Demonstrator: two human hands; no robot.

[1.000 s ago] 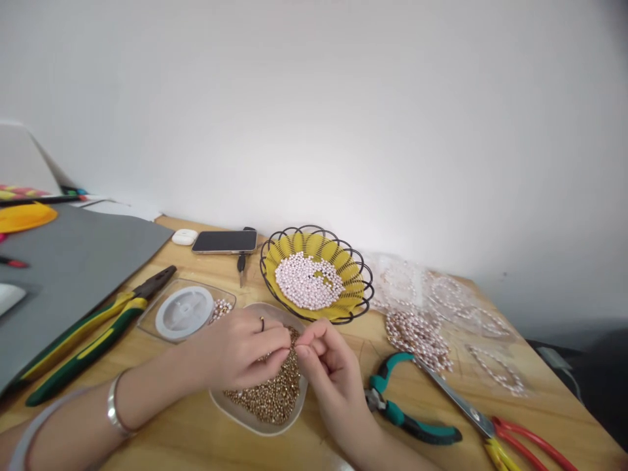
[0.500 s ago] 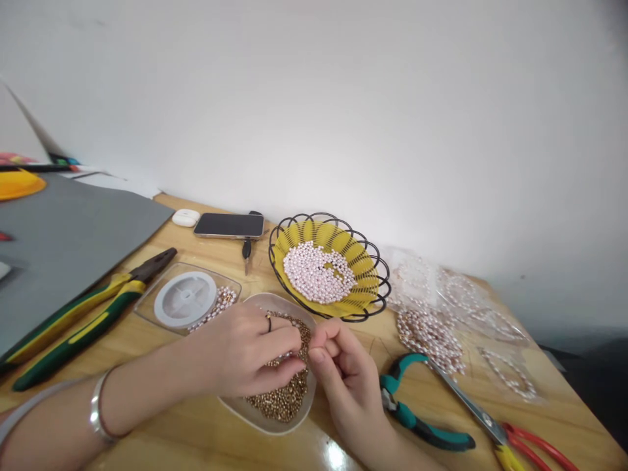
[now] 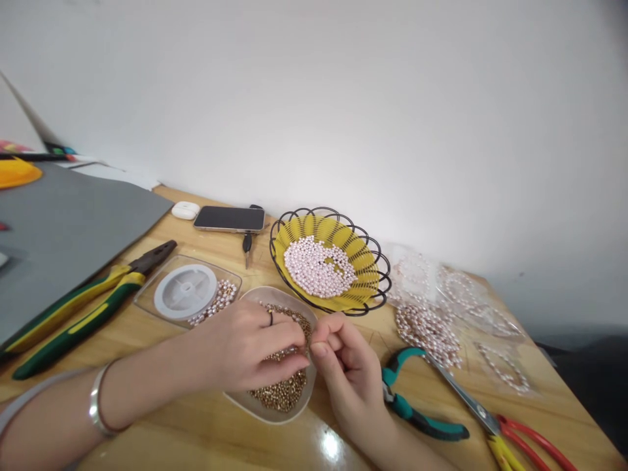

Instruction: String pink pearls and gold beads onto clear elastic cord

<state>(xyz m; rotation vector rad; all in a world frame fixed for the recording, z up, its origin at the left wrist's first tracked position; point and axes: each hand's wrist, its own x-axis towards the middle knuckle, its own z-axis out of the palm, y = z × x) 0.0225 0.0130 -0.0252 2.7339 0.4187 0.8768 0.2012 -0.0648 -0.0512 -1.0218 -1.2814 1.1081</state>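
My left hand (image 3: 262,343), with a dark ring on one finger, hovers over a pale dish (image 3: 299,411) of small gold beads (image 3: 280,396). Its thumb and fingers are drawn together; whatever they hold is too small to make out. Close by on the right, my right hand (image 3: 346,369) pinches thumb against forefinger near the dish's rim. Anything in that pinch is also too fine to see. The fingertips of both hands almost meet. Behind them stands a yellow basket (image 3: 366,278) with a black looped rim, holding pale pink beads (image 3: 316,268).
To the left lie green-yellow pliers (image 3: 105,307) and a clear box (image 3: 144,296) with a white spool (image 3: 185,291) and beads. A phone (image 3: 229,218) is farther back. On the right are teal-handled pliers (image 3: 429,422), scissors (image 3: 483,415), bead strands (image 3: 426,333) and plastic bags (image 3: 473,297).
The camera view has shifted, so most of the table things appear farther right and higher than a second ago. Both hands stay close together by the dish, their fingers moving only slightly.
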